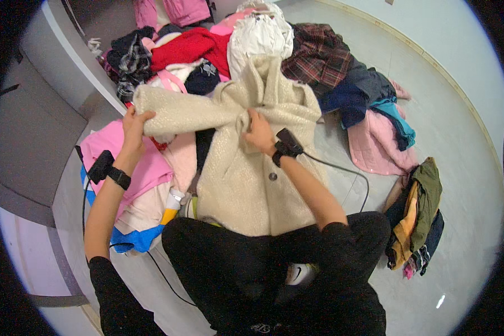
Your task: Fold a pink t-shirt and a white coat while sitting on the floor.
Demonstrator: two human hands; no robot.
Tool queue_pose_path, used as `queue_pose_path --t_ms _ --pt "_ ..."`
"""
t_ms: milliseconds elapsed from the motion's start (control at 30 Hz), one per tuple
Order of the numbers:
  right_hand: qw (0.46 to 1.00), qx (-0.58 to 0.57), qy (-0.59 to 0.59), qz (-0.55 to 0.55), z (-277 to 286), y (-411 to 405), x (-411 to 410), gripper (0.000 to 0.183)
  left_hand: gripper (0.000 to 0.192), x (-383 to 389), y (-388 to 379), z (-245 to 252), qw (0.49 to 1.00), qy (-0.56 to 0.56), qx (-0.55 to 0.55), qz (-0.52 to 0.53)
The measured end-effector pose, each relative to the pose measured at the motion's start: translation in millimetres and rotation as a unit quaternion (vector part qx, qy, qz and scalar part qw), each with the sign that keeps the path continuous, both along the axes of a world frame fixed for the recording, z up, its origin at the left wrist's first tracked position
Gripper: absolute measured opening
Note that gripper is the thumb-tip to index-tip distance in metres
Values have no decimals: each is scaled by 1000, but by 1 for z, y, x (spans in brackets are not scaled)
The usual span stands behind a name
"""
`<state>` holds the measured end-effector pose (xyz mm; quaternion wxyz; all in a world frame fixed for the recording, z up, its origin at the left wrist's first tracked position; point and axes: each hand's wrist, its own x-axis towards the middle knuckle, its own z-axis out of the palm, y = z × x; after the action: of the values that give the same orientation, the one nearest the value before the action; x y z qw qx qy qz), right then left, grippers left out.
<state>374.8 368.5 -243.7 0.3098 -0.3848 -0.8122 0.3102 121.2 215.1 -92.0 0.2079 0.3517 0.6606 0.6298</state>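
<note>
A cream woolly coat lies front up before me, its collar away from me and its hem by my knees. One sleeve is stretched out to the left. My left hand grips the cuff end of that sleeve. My right hand is on the coat's chest and pinches the fabric near the inner end of the sleeve; its fingertips are partly hidden in the folds. A dark button shows below my right hand. Both wrists wear straps with small black devices and cables.
Beyond the coat lie a white garment, a red garment and a plaid garment. Pink clothing is heaped at left. A pale pink quilted garment and an olive garment lie at right. A grey sofa stands far left.
</note>
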Motion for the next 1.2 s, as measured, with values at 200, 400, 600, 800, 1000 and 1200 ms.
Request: queue_pose_path --t_ms 200,400,600,800,1000,1200 --pt "915 362 -172 -49 52 31 96 60 34 -5 11 -7 999 14 -10 38" --pt "928 119 -351 30 41 80 157 40 30 -3 9 -2 971 232 -10 54" --pt "909 162 -364 -123 33 71 141 49 42 118 42 -12 701 649 55 -291" --pt "917 130 -349 -145 38 63 122 57 34 195 84 -85 815 507 -40 -278" --pt "932 158 -282 -166 7 61 120 55 32 241 132 -140 852 489 5 -185" --pt "930 364 -42 15 -6 50 114 27 30 230 124 -169 908 392 -5 -149"
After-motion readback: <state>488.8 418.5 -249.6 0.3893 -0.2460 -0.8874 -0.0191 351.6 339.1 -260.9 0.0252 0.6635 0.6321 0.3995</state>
